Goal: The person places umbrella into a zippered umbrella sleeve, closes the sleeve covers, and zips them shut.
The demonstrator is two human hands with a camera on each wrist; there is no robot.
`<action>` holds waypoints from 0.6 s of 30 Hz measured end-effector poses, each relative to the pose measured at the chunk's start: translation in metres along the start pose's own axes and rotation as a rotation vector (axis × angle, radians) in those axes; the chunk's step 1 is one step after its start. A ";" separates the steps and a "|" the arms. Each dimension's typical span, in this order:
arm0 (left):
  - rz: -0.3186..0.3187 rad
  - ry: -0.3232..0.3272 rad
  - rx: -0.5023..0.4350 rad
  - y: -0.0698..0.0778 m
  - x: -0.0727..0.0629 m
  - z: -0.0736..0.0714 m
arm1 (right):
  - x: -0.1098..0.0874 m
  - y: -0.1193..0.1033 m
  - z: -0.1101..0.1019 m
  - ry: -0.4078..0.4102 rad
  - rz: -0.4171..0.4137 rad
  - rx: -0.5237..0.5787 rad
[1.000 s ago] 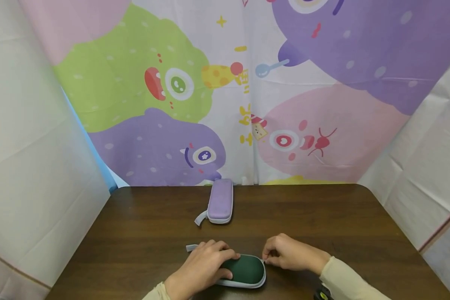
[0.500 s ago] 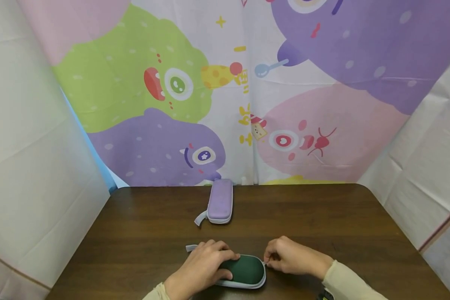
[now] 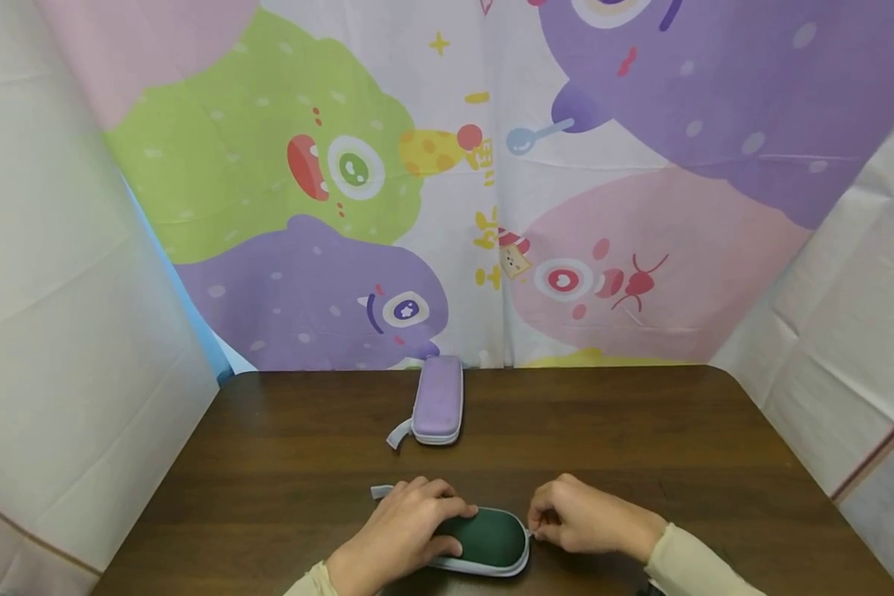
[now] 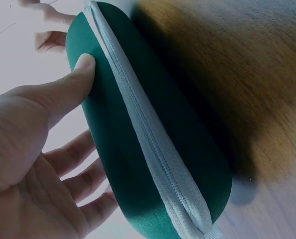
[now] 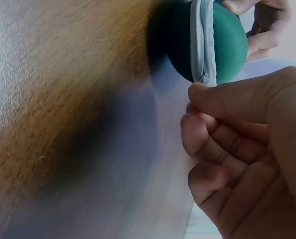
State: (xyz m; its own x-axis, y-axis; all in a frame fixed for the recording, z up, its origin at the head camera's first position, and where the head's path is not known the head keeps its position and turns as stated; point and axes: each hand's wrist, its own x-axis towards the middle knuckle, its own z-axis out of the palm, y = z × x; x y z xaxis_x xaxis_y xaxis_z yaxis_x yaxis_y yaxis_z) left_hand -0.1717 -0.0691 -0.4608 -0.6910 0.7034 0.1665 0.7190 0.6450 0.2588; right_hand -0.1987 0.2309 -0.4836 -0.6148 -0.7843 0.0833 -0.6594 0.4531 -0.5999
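Observation:
A dark green zip case (image 3: pixel 492 536) with a pale grey zipper band lies on the brown table in front of me. Across its left half my left hand (image 3: pixel 410 523) grips it from above, thumb on the near side and fingers toward the far side. At the rounded right end, my right hand (image 3: pixel 592 517) pinches the zipper's pull between thumb and forefinger. The right wrist view shows the thumb tip (image 5: pixel 198 91) right at the zipper band (image 5: pixel 203 45), hiding most of the pull. Along the side seen in the left wrist view, the zipper (image 4: pixel 143 119) runs closed.
Farther back, a lilac zip case (image 3: pixel 438 397) with a grey strap (image 3: pixel 398 434) stands near the table's rear edge. A cartoon-printed cloth (image 3: pixel 454 306) hangs directly behind the table (image 3: pixel 283 439). White cloth walls (image 3: pixel 67 248) flank both sides.
My right hand has moved slightly right and toward me around the end of the green case, still pinching the pull. The left hand stays in place.

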 end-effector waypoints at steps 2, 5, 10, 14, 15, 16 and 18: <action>0.004 0.005 0.001 0.000 0.000 0.000 | -0.001 -0.001 0.000 0.003 0.000 -0.001; 0.014 0.017 0.004 0.000 0.000 0.000 | -0.003 -0.004 0.000 -0.002 0.012 0.014; 0.026 0.030 0.019 0.000 -0.001 0.001 | -0.007 -0.005 0.001 -0.030 0.045 0.065; 0.023 0.027 0.028 0.000 0.000 0.001 | -0.008 -0.006 0.003 -0.031 0.087 0.113; 0.020 0.025 0.034 0.000 0.000 0.000 | -0.008 -0.006 0.004 -0.027 0.098 0.119; 0.016 0.022 0.039 0.000 0.000 0.000 | -0.007 -0.006 0.005 -0.024 0.111 0.124; 0.005 0.021 0.058 0.000 0.000 0.000 | -0.005 -0.006 0.006 -0.016 0.132 0.126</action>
State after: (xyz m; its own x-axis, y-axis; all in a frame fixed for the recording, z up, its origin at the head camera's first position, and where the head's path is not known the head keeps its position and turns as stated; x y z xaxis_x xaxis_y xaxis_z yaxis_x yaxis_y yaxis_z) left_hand -0.1720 -0.0689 -0.4607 -0.6882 0.7007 0.1882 0.7253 0.6580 0.2025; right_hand -0.1891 0.2297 -0.4852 -0.6845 -0.7288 -0.0148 -0.5134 0.4965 -0.6999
